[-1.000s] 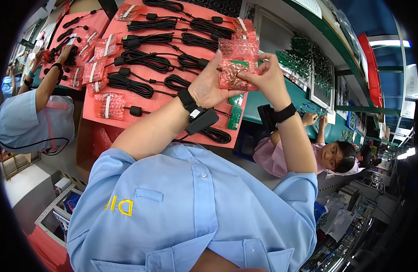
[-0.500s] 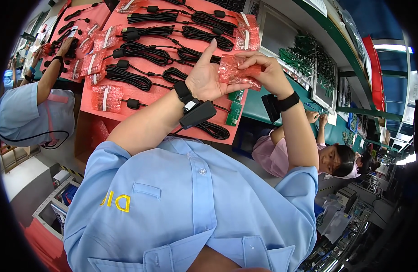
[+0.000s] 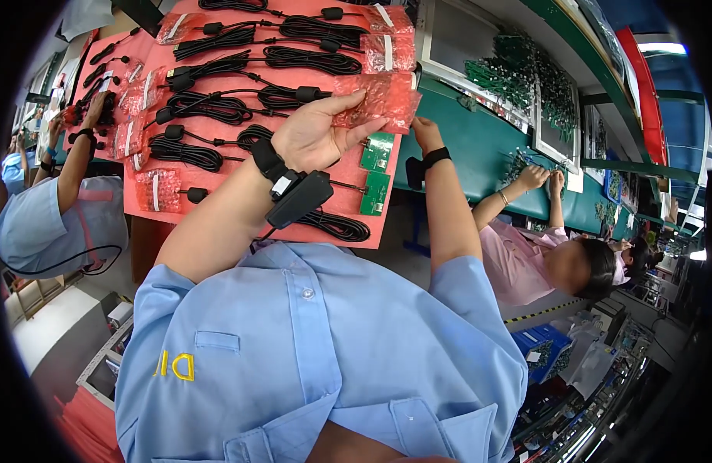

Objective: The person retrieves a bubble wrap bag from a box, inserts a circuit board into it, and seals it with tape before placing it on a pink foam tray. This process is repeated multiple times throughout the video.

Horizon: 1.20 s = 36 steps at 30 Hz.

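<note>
The left hand (image 3: 308,137) holds a red bubble-wrap bag (image 3: 387,96) in its fingers — right hand (image 3: 427,136) just beside the bag, grip unclear.

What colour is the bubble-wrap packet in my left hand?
The bubble-wrap packet is translucent red, best seen in the head view.

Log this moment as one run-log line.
left hand: holds pink bubble-wrap pouch | right hand: by pouch's right edge, contact unclear | nearby: coiled black cables, two green circuit boards

The pink-topped table (image 3: 376,230) bears coiled black cables (image 3: 313,59), red bubble-wrap pouches (image 3: 157,190) and green circuit boards (image 3: 375,194).
</note>
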Each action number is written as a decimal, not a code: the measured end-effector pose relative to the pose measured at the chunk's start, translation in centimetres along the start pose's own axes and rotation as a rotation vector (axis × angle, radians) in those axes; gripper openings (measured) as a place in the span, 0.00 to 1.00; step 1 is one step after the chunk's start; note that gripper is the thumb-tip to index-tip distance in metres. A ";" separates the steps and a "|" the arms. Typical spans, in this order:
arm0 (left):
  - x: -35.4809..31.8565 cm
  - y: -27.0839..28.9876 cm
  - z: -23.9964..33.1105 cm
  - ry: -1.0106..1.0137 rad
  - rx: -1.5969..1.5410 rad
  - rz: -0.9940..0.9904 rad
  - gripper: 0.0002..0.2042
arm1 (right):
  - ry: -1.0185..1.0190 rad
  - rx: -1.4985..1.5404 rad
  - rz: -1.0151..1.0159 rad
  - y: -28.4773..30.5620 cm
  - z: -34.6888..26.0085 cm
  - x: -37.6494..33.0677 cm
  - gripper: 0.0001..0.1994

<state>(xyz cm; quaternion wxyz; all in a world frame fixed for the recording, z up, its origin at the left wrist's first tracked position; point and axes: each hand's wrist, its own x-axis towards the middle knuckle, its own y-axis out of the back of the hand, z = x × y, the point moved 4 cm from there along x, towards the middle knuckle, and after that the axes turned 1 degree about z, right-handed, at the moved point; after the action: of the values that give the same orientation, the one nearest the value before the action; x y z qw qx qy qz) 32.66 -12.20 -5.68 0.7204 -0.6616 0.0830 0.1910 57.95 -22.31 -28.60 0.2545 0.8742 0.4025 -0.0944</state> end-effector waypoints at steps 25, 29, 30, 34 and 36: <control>2.2 1.6 -1.3 -0.401 0.397 0.217 0.08 | 0.456 0.397 -0.041 0.4 -21.2 -18.2 0.15; 2.3 2.0 -1.0 -0.431 0.437 0.217 0.07 | 0.369 0.068 0.029 -2.9 -23.2 -17.4 0.25; 2.2 2.1 -1.1 -0.439 0.415 0.220 0.07 | 0.316 -0.103 0.081 -3.2 -23.4 -17.2 0.28; 1.9 2.2 -0.7 -0.439 0.365 0.237 0.07 | 0.266 -0.407 0.121 -1.6 -24.4 -18.8 0.30; 1.7 1.8 -0.5 -0.393 0.360 0.262 0.07 | 0.541 -0.546 0.195 -0.7 -24.4 -18.4 0.29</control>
<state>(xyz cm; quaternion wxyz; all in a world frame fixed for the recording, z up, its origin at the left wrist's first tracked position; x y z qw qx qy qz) 33.58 -12.32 -8.02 0.7976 -0.4571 0.0593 0.3891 44.37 -21.26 -1.22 0.3702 0.8017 0.3806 0.2745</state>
